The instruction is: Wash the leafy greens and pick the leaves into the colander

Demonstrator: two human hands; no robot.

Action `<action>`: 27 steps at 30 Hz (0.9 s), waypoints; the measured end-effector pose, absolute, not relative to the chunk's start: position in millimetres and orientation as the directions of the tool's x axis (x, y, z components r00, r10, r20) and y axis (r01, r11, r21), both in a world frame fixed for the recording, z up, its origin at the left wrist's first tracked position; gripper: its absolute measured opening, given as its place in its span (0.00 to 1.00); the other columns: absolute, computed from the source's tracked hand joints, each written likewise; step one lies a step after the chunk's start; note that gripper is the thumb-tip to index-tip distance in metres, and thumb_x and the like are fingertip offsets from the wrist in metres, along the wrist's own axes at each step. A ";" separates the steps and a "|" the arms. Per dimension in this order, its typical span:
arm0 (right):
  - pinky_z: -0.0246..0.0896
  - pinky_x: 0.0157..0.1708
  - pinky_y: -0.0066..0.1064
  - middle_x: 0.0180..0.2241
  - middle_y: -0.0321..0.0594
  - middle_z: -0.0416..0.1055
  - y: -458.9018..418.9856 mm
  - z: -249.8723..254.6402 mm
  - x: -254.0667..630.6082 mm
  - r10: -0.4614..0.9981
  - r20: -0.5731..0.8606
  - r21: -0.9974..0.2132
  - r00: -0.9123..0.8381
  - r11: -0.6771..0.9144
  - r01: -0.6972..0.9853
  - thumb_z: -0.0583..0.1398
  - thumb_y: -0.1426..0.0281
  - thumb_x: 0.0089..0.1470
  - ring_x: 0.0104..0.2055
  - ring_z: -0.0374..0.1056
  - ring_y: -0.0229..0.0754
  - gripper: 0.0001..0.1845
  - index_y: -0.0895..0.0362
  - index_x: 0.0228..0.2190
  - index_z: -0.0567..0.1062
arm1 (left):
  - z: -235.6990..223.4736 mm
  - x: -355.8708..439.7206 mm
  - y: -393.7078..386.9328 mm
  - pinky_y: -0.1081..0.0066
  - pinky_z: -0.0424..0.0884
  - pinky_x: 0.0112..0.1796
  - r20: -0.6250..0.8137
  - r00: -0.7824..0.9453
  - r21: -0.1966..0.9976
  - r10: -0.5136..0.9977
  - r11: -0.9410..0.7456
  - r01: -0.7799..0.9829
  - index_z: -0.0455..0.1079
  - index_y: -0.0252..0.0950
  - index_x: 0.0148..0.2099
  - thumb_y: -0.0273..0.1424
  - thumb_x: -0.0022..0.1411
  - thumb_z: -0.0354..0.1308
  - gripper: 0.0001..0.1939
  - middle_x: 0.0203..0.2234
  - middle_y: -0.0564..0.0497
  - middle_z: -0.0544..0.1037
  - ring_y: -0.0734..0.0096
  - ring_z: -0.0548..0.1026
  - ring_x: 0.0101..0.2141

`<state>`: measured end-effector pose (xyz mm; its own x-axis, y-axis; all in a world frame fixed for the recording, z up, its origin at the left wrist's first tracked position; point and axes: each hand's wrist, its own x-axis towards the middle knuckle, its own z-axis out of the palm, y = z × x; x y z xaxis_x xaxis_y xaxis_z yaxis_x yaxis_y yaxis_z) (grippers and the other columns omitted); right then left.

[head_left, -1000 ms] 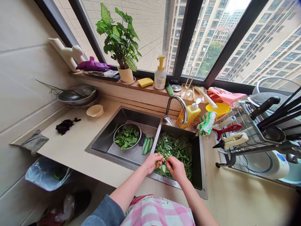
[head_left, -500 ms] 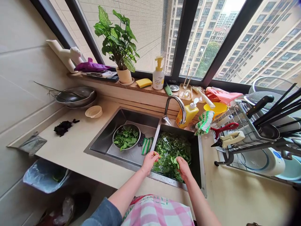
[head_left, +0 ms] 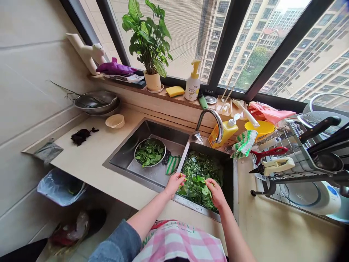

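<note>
Over the right sink basin (head_left: pixel 235 182), my left hand (head_left: pixel 175 185) pinches a thin green stem near the basin's left edge. My right hand (head_left: pixel 216 194) is closed on a leafy green (head_left: pixel 205 190), some leaves hanging below the fingers. Beneath both hands, many leafy greens (head_left: pixel 195 170) float in water. In the left basin (head_left: pixel 128 171) stands a round metal bowl (head_left: pixel 164 159) holding more picked leaves (head_left: pixel 149 153). Beside it lies a green-and-white striped scrubber (head_left: pixel 172 164) with a dark scouring pad, partly hidden.
A curved faucet (head_left: pixel 215 115) rises behind the basins, next to a yellow soap bottle (head_left: pixel 227 133). At right stands a wire dish rack (head_left: pixel 297 145) with knives and scissors. Left are a small beige bowl (head_left: pixel 115 121), dark clump (head_left: pixel 81 137), pans (head_left: pixel 95 102) and a lined bin (head_left: pixel 61 187).
My view has shifted, so the scene sits further right. My right hand has turned slightly and lifted the green a little; my left hand keeps its pinch.
</note>
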<state>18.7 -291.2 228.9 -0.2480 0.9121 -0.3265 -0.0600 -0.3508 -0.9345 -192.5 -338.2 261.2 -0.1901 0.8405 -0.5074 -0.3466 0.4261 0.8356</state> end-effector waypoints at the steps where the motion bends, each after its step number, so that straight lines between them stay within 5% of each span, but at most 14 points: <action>1: 0.49 0.21 0.23 0.22 0.30 0.62 -292.8 235.0 19.3 0.897 -0.354 -0.910 -0.263 -0.396 -0.124 0.64 0.59 0.39 0.21 0.54 0.31 0.14 0.55 0.26 0.70 | 262.1 -192.9 -338.1 0.79 0.56 0.21 -0.514 -0.187 0.832 0.837 0.434 -0.346 0.66 0.33 0.33 0.36 0.45 0.61 0.15 0.23 0.53 0.71 0.82 0.64 0.19; 6: 0.50 0.19 0.23 0.19 0.29 0.60 -295.3 244.2 20.3 0.874 -0.382 -0.870 -0.299 -0.449 -0.202 0.63 0.59 0.40 0.19 0.53 0.30 0.14 0.53 0.27 0.69 | 267.5 -190.1 -338.3 0.79 0.58 0.22 -0.463 -0.181 0.869 0.868 0.403 -0.287 0.66 0.34 0.34 0.38 0.46 0.59 0.14 0.21 0.55 0.68 0.82 0.63 0.20; 12: 0.50 0.24 0.26 0.17 0.33 0.63 -287.9 218.3 9.3 0.945 -0.252 -0.945 -0.207 -0.194 0.264 0.64 0.58 0.35 0.23 0.56 0.34 0.15 0.57 0.16 0.71 | 263.6 -191.5 -340.3 0.76 0.60 0.25 -0.362 -0.199 0.932 0.911 0.352 -0.082 0.67 0.33 0.32 0.37 0.49 0.56 0.12 0.19 0.56 0.65 0.78 0.63 0.22; 21: 0.55 0.27 0.26 0.27 0.37 0.69 -307.5 246.1 5.5 0.899 -0.308 -0.950 -0.311 -0.311 0.042 0.64 0.54 0.36 0.28 0.61 0.37 0.19 0.57 0.25 0.72 | 256.9 -190.1 -344.2 0.73 0.61 0.30 -0.199 -0.097 0.857 0.975 0.221 0.466 0.72 0.38 0.38 0.35 0.46 0.59 0.14 0.25 0.53 0.70 0.73 0.66 0.25; 27: 0.55 0.27 0.24 0.27 0.34 0.67 -311.1 253.6 1.2 0.912 -0.323 -0.932 -0.254 -0.354 -0.083 0.65 0.60 0.38 0.27 0.60 0.34 0.14 0.56 0.24 0.71 | 262.4 -180.5 -341.1 0.75 0.58 0.27 -0.077 -0.115 0.797 0.990 0.130 0.589 0.69 0.36 0.25 0.32 0.50 0.55 0.06 0.22 0.54 0.67 0.75 0.64 0.24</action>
